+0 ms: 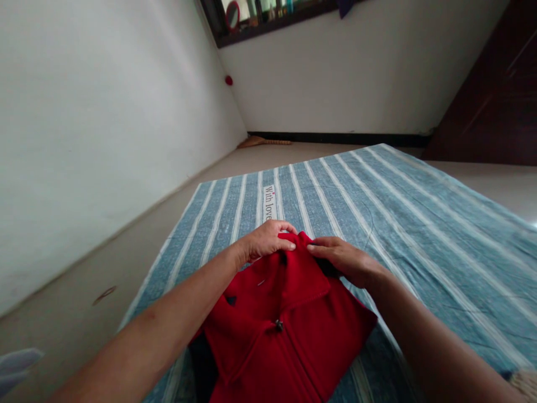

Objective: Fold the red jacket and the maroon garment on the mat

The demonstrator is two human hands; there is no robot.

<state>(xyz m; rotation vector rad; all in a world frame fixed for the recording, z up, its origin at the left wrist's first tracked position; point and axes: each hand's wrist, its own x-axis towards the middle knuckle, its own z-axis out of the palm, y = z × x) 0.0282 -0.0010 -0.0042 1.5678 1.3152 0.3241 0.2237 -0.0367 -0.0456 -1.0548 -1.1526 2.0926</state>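
Observation:
A red jacket (310,336) with a turned-down collar and a front zip lies on the striped bed cover, its lower part cut off by the frame's bottom edge. The zip pull (279,325) sits at the neck opening. My left hand (268,239) pinches the back edge of the collar between thumb and fingers. Right beside it, my right hand (342,257) grips the same collar edge from the right, thumb on top and part of the fingers hidden by cloth. Dark fabric shows under the jacket at its left side and below my right hand.
The blue cover with white stripes (235,196) spreads out beyond the jacket and bears a "With love" print (268,202). A white wall (104,112) rises on the left. A broom (264,142) lies on the floor at the far wall. A dark red door (490,95) stands at right.

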